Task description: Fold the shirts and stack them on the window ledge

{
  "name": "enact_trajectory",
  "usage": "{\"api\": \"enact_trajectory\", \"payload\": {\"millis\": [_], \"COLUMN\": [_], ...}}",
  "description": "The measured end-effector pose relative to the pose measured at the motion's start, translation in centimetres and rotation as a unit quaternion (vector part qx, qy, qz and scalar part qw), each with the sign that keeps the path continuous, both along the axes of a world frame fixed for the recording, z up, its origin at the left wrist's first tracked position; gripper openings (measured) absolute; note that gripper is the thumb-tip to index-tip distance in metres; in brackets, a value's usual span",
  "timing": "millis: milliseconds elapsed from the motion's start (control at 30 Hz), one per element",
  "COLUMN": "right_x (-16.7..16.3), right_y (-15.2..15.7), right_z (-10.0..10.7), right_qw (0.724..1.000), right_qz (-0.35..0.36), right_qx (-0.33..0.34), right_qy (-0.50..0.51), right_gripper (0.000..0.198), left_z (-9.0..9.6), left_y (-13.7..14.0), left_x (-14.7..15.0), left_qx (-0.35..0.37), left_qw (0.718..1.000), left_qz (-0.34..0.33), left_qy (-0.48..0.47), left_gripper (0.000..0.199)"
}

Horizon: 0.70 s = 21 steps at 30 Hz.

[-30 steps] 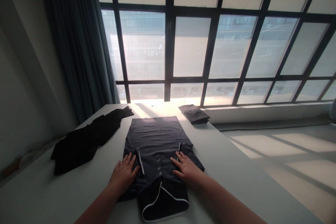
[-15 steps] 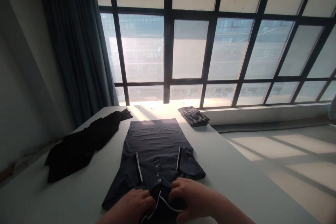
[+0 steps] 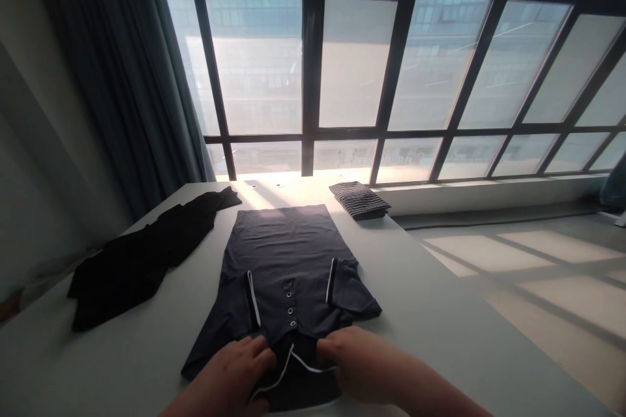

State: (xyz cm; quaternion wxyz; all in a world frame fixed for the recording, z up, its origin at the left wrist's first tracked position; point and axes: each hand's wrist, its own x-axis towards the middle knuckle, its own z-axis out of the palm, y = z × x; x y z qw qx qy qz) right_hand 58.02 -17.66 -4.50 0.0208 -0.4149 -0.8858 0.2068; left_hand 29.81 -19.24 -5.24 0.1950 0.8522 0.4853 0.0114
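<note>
A dark blue polo shirt (image 3: 288,241) lies spread on the white table with its collar end toward me. Both short sleeves, edged in black and white, are turned in over the front, and a row of buttons runs between them. My left hand (image 3: 239,365) has its fingers closed on the left side of the white-trimmed collar (image 3: 308,381). On the other side, my right hand (image 3: 359,361) pinches the collar's right part, fingers curled. The fingertips of both hands are partly hidden in the dark cloth.
A black garment (image 3: 147,254) lies loosely at the left of the table (image 3: 430,332). At the far right edge sits a folded striped garment (image 3: 359,200). Beyond the table are windows, a dark curtain (image 3: 122,78) at left and sunlit floor at right.
The view has tilted down slightly. Both hands hold the collar, which now lies wider and flatter, with more of its inside showing.
</note>
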Motion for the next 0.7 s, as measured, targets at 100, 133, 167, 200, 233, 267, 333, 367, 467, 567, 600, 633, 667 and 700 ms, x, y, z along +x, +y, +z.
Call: {"api": "enact_trajectory", "payload": {"millis": [100, 133, 167, 200, 233, 267, 333, 367, 467, 567, 600, 633, 667, 700], "right_x": [0.0, 0.0, -0.1, -0.1, 0.0, 0.0, 0.2, 0.3, 0.5, 0.4, 0.2, 0.1, -0.1, -0.3], "right_y": [-0.1, 0.0, 0.1, 0.2, 0.3, 0.3, 0.4, 0.3, 0.2, 0.5, 0.7, 1.0, 1.2, 1.4], "right_z": [-0.1, 0.0, 0.1, 0.1, 0.3, 0.4, 0.5, 0.6, 0.6, 0.3, 0.1, -0.1, -0.4, -0.6], "right_qw": [1.000, 1.000, 1.000, 1.000, 1.000, 0.999, 0.998, 0.997, 0.997, 0.996, 0.996, 0.995, 0.995, 0.996], "right_qz": [0.000, 0.004, 0.009, 0.014, 0.022, 0.031, 0.049, 0.055, 0.056, 0.059, 0.052, 0.037, 0.018, 0.002], "right_qx": [0.004, 0.005, 0.003, 0.001, -0.001, -0.005, -0.016, -0.022, -0.033, -0.024, -0.010, 0.008, 0.024, 0.032], "right_qy": [-0.009, -0.011, -0.009, -0.003, 0.008, 0.022, 0.046, 0.048, 0.031, 0.056, 0.075, 0.090, 0.093, 0.082], "right_gripper": [0.043, 0.043, 0.042, 0.040, 0.040, 0.041, 0.043, 0.043, 0.036, 0.024, 0.024, 0.024, 0.024, 0.022], "left_z": [-0.4, -0.5, -0.4, -0.2, 0.0, 0.4, 1.1, 1.4, 1.5, 0.1, -0.6, -1.4, -2.2, -2.9], "left_y": [0.2, 0.3, 0.3, 0.3, 0.3, 0.2, 0.0, -0.1, -0.2, 0.0, 0.1, 0.3, 0.5, 0.6], "left_x": [-0.3, -0.4, -0.6, -0.8, -1.0, -1.2, -1.4, -1.4, -0.9, 0.5, 1.0, 1.4, 1.7, 2.0], "left_qx": [-0.001, 0.000, 0.002, 0.007, 0.012, 0.012, 0.004, -0.004, -0.017, 0.024, 0.051, 0.078, 0.099, 0.109], "left_qw": [1.000, 1.000, 1.000, 1.000, 0.999, 0.999, 0.997, 0.997, 0.993, 0.992, 0.992, 0.990, 0.989, 0.988], "left_qz": [0.002, -0.005, -0.014, -0.020, -0.026, -0.033, -0.050, -0.060, -0.086, -0.068, -0.059, -0.056, -0.062, -0.077], "left_qy": [0.004, -0.002, -0.010, -0.019, -0.030, -0.040, -0.051, -0.054, -0.076, -0.101, -0.102, -0.099, -0.090, -0.076], "left_gripper": [0.020, 0.021, 0.022, 0.021, 0.020, 0.020, 0.019, 0.018, 0.012, 0.012, 0.021, 0.032, 0.043, 0.053]}}
